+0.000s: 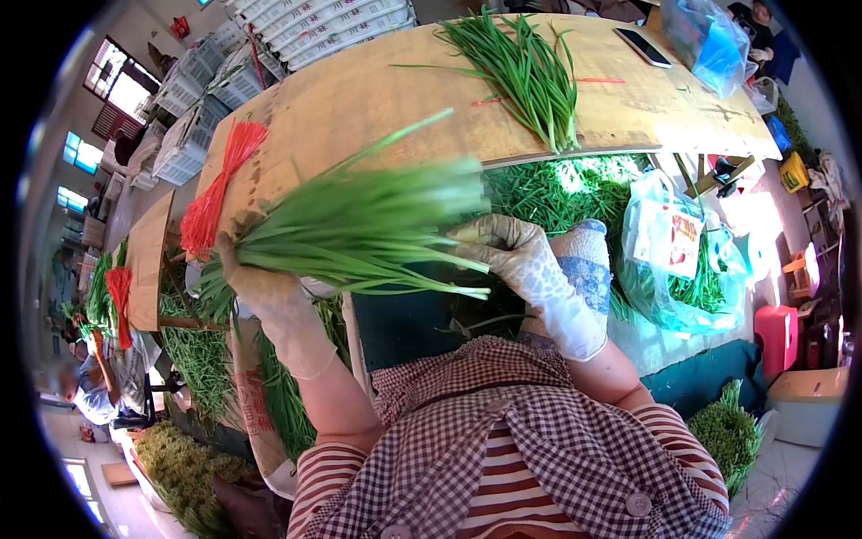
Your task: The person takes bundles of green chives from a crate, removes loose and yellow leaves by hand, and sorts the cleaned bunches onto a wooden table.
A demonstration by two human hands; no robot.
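A large bunch of long green stalks (359,220) is gripped in my left hand (269,296), which wears a pale glove. The stalks point right, their pale ends blurred by motion. My right hand (521,256), also gloved, is at the lower right of the bunch, thumb and fingers curled together near the stalk ends; whether it pinches a stalk I cannot make out. A second bunch (530,85) lies on the wooden table (359,99) beyond, with red ties under it. Red ties (220,189) hang in a bundle at the table's left edge.
A phone (643,48) and a blue plastic bag (709,49) are on the table's right part. Loose greens (566,193) lie under its front edge. A clear bag (687,260) of greens stands at right. White crates (323,27) are stacked behind. Another person (94,386) is at far left.
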